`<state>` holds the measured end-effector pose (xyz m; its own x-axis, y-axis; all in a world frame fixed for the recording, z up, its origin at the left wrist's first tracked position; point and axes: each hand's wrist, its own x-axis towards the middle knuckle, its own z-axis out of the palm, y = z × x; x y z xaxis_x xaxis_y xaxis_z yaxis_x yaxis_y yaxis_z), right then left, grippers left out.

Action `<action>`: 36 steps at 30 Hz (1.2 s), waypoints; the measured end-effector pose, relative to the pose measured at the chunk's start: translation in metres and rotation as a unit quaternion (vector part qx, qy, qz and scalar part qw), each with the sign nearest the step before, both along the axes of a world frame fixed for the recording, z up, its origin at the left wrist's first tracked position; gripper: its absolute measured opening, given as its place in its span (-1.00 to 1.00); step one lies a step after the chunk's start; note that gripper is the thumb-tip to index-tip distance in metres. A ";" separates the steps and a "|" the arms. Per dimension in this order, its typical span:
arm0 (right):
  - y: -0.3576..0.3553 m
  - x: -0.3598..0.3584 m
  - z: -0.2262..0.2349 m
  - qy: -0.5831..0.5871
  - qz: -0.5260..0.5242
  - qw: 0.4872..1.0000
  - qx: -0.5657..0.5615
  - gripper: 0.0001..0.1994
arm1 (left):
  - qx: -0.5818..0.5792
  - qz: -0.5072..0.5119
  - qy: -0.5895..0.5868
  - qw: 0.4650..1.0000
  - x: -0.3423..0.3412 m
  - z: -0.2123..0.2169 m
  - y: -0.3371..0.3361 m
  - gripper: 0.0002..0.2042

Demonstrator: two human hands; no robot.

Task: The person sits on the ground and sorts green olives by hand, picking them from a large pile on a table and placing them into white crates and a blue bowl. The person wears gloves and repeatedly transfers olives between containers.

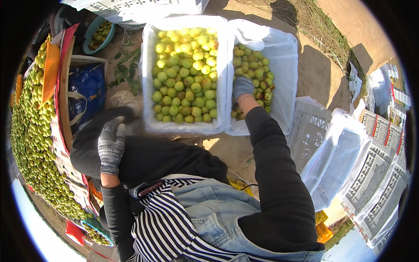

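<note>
My left hand [111, 146], in a grey knitted glove, lies on my bent left knee with its fingers stretched out and nothing in them. Ahead of me stands a white-lined crate [146, 87] filled with small, round yellow-green fruits [185, 83]. Against its right side is a second lined crate [283, 65], whose fruits [266, 78], some with brown-red patches, are heaped toward its left side. My right hand [243, 87], gloved too, reaches down onto those fruits near the crate's left wall. Its fingertips are hidden, so I cannot tell whether it grips one.
At my left a long sloping heap of fruits [32, 131] lies behind a wooden edge, with an orange basket [50, 72] on it. A blue bag [87, 89] sits beside it. Grey crates [310, 126] and a lined crate [336, 157] stand at my right. Farther off is a teal basin [109, 37].
</note>
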<state>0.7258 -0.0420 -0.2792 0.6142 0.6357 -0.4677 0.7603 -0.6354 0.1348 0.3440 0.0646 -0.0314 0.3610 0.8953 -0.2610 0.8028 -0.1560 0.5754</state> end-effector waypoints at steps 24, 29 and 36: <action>0.031 -0.165 0.272 0.396 0.297 0.692 0.525 -0.58 | -0.324 0.131 -0.543 0.764 0.002 0.044 -0.076 -0.52; 0.046 -0.235 0.306 0.305 0.484 0.652 0.497 -0.49 | -0.271 0.152 -0.571 0.760 -0.025 0.059 -0.087 -0.50; 0.049 -0.293 0.305 0.533 0.444 0.611 0.381 -0.55 | -0.253 0.350 -0.700 0.569 -0.102 0.069 -0.117 -0.67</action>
<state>0.4328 0.0072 0.0257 -0.5265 0.7797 0.3387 0.2496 0.5227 -0.8152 0.2419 -0.0527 0.0372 0.1334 0.8857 -0.4446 -0.7343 0.3897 0.5558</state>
